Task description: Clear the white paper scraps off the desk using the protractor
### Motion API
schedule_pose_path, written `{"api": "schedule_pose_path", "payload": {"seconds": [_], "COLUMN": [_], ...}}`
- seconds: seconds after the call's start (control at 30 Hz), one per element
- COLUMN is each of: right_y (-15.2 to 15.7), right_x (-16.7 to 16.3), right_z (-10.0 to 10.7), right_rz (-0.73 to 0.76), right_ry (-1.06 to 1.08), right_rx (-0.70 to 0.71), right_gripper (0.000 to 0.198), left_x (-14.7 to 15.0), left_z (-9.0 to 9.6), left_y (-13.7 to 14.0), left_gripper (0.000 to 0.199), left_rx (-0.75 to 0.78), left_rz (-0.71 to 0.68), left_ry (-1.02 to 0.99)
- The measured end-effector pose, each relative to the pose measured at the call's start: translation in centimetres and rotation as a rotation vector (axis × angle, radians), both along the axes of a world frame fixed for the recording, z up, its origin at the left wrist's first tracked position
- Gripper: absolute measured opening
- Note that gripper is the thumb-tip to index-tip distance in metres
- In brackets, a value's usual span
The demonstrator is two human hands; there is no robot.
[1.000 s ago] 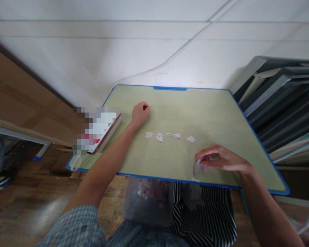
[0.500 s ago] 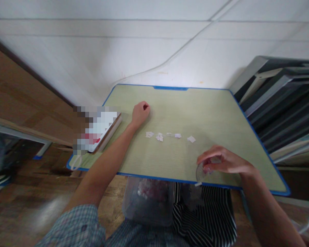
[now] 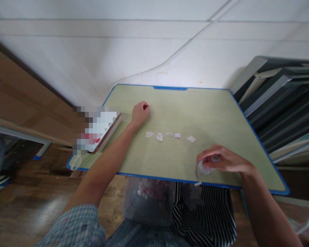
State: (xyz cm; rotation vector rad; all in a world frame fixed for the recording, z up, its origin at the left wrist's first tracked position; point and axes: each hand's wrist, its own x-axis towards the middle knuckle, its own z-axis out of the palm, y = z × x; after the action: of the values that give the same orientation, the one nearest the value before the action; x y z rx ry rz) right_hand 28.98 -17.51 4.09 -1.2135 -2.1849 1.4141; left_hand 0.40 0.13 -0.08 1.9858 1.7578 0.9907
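My left hand [image 3: 141, 111] rests on the table towards its far left, curled into a loose fist with nothing showing in it. Near the front edge, my right hand [image 3: 220, 158] has its thumb and fingers closed round a clear, rounded plastic piece [image 3: 202, 168]; its exact kind is not plain. A small white strip [image 3: 197, 184] shows just below that piece, at the table's edge. Between the hands lie small white paper pieces in a row: a little cluster [image 3: 149, 134], another cluster [image 3: 159, 137], a folded-looking piece [image 3: 177, 136] and a single square [image 3: 191, 138].
The blue-edged table [image 3: 208, 109] stands against a white wall. On its left lies a box-like object [image 3: 112, 127], partly blurred out. Below the front edge are a clear plastic bin [image 3: 149, 206] and striped cloth [image 3: 211, 212]. Dark framed panels [image 3: 285, 92] lean at the right.
The clear plastic piece has turned in my right hand and looks cloudier, less like a flat disc. My left hand and the paper pieces stay where they were.
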Motion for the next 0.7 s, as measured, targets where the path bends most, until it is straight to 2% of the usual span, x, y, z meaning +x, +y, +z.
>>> {"api": "schedule_pose_path", "payload": {"seconds": [0.23,0.33,0.4,0.5,0.57,0.7], "right_y": [0.0,0.0,0.0,0.3,0.6,1.0], "right_x": [0.1,0.0,0.0,-0.1,0.0,0.0], "right_z": [0.1,0.0,-0.2,-0.7,-1.0,-1.3], "right_rz": [0.178,0.176,0.035,-0.372,-0.578,-0.726], "right_ry": [-0.031,-0.002,0.034,0.123,0.173,0.201], "right_rx": [-0.059,-0.063,0.009,0.19,0.264,0.281], "right_gripper": [0.017,0.017,0.017,0.02,0.024,0.027], "left_x": [0.0,0.0,0.0,-0.1,0.0,0.0], "left_z": [0.1,0.1,0.0,-0.2,-0.2,-0.2], "left_y": [-0.1,0.0,0.0,0.1,0.1,0.1], "left_gripper": [0.013,0.012,0.012,0.012,0.013,0.013], "left_rx": [-0.012,-0.008,-0.004,0.0,-0.007,-0.012], "left_rz": [0.004,0.003,-0.003,-0.008,-0.006,-0.006], "left_ry": [-0.001,0.003,0.001,-0.004,-0.007,-0.004]}}
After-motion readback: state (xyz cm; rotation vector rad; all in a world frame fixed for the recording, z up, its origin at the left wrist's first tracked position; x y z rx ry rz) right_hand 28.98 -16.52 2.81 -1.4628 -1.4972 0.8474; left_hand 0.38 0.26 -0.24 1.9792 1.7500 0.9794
